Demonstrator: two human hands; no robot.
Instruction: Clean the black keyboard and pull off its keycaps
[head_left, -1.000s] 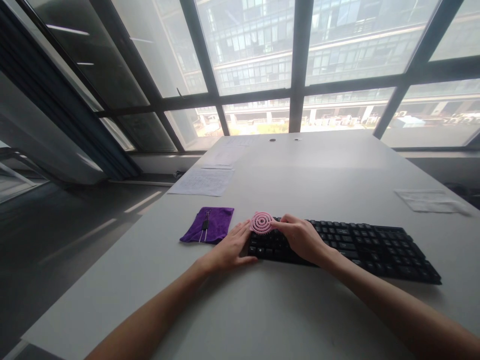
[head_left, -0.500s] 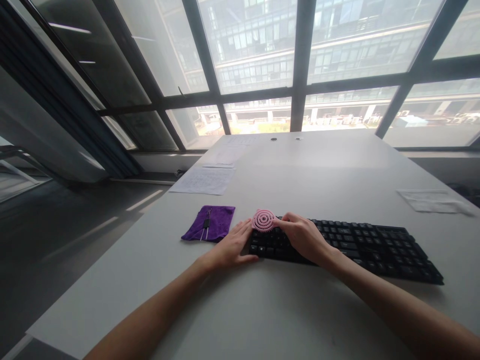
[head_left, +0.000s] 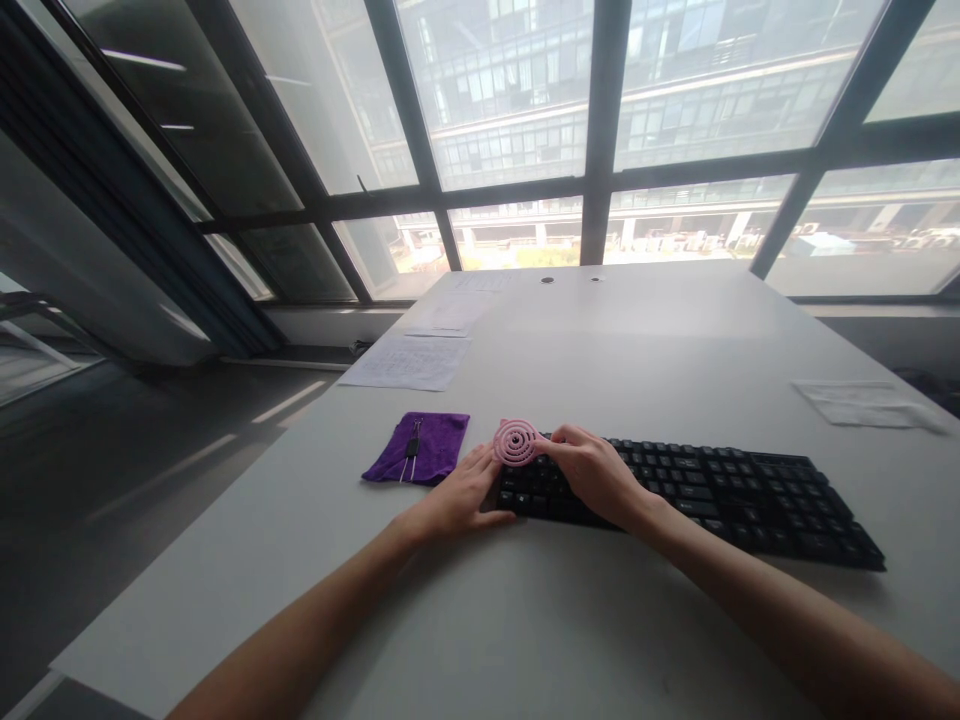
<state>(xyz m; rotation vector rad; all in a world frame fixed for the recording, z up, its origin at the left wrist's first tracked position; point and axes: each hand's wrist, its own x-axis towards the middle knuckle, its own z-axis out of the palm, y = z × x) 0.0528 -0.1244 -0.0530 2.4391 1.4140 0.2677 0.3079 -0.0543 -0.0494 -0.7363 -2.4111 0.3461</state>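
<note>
1. Your right hand [head_left: 596, 475] is holding the pink ringed tool [head_left: 515, 443] by its handle; this grip is closed, with the fingers curling in around it.
2. The tool's round head is sitting over the far left part of the black keyboard [head_left: 739, 495]; you cannot tell whether it is touching the keys.
3. Your left hand [head_left: 461, 495] is lying palm down at the keyboard's left end. Its grip is spread open, the fingers pointing forward and the thumb lying apart along the near corner. Its fingertips are reaching close to the tool's rim, but contact is unclear.
4. The keyboard is lying on the white surface [head_left: 480, 620], extending rightward beneath your right hand and wrist.
5. Just left of your left hand, a purple cloth [head_left: 439, 445] is lying flat, with a black binder clip [head_left: 412, 447] resting on it.
6. Farther away, printed sheets [head_left: 409, 362] are lying along the left edge.
</note>
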